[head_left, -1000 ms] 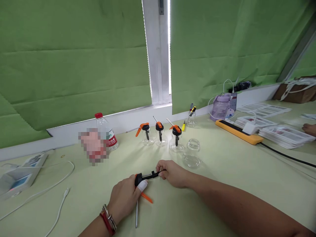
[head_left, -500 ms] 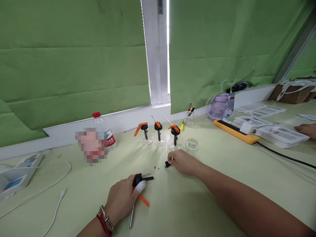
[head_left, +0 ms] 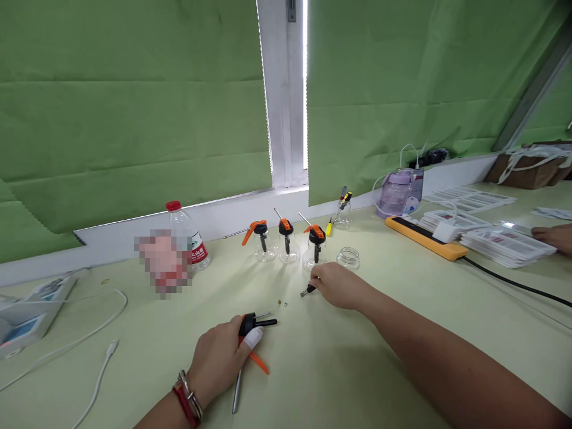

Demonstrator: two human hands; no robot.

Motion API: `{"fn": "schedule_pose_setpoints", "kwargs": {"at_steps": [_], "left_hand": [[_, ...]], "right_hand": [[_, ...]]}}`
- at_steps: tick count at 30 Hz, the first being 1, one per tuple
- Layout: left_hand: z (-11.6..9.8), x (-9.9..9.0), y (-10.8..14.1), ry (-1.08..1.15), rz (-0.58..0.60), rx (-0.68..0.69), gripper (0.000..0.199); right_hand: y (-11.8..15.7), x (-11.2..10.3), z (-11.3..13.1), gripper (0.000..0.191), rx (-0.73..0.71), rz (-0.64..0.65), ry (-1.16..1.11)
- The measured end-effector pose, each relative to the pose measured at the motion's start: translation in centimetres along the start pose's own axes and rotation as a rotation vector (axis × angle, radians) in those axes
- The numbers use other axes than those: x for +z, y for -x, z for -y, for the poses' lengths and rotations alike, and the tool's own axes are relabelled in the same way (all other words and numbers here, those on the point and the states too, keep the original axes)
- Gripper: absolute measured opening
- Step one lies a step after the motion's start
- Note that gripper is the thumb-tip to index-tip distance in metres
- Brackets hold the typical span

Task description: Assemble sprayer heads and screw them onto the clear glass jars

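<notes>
My left hand (head_left: pixel 220 351), its thumb wrapped in white, is closed round a black and orange spray head (head_left: pixel 248 325); a metal tube sticks out below it and an orange lever to its lower right. My right hand (head_left: pixel 333 285) pinches a small black part with a spring (head_left: pixel 305 292) at its end, just above the table. Between the hands lie two tiny pieces, one brown (head_left: pixel 279 302) and one pale (head_left: pixel 286 304). Behind my right hand stand an open glass jar (head_left: pixel 348 258) and a jar with a black and orange head (head_left: pixel 317 235).
Two more headed jars (head_left: pixel 286 229) stand farther left, near a red-capped bottle (head_left: pixel 196 250). A yellow-handled tool leans in a jar (head_left: pixel 343 219). An orange power strip (head_left: pixel 426 238), paper stacks (head_left: pixel 507 244) and another person's hand (head_left: pixel 554 238) are at right; white cables (head_left: pixel 100 381) at left.
My right hand has shifted slightly right and up, turning the small black part so that the spring now shows. My left hand keeps its hold on the spray head.
</notes>
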State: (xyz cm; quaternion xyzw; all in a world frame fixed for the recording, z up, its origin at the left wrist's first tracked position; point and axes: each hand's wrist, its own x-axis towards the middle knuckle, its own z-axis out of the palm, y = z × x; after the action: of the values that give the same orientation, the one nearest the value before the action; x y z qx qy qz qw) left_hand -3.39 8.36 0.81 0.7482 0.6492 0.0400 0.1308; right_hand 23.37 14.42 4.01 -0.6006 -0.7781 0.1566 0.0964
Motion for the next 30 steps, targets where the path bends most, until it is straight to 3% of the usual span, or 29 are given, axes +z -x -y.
{"fn": "schedule_pose_setpoints", "kwargs": {"at_steps": [11, 15, 20, 30], "left_hand": [[0.0, 0.1, -0.1, -0.003, -0.007, 0.016, 0.04], [-0.1, -0.1, 0.0, -0.001, -0.009, 0.014, 0.04], [0.0, -0.1, 0.1, 0.014, 0.002, 0.022, 0.041], [0.2, 0.0, 0.0, 0.018, -0.006, 0.027, 0.04]], "right_hand": [[0.4, -1.3, -0.4, 0.022, 0.049, 0.026, -0.079], [0.4, -0.3, -0.2, 0.019, 0.009, 0.066, -0.116], [0.4, 1.5, -0.2, 0.007, -0.03, 0.093, 0.039], [-0.3, 2.8, -0.6, 0.017, -0.105, 0.033, 0.151]]}}
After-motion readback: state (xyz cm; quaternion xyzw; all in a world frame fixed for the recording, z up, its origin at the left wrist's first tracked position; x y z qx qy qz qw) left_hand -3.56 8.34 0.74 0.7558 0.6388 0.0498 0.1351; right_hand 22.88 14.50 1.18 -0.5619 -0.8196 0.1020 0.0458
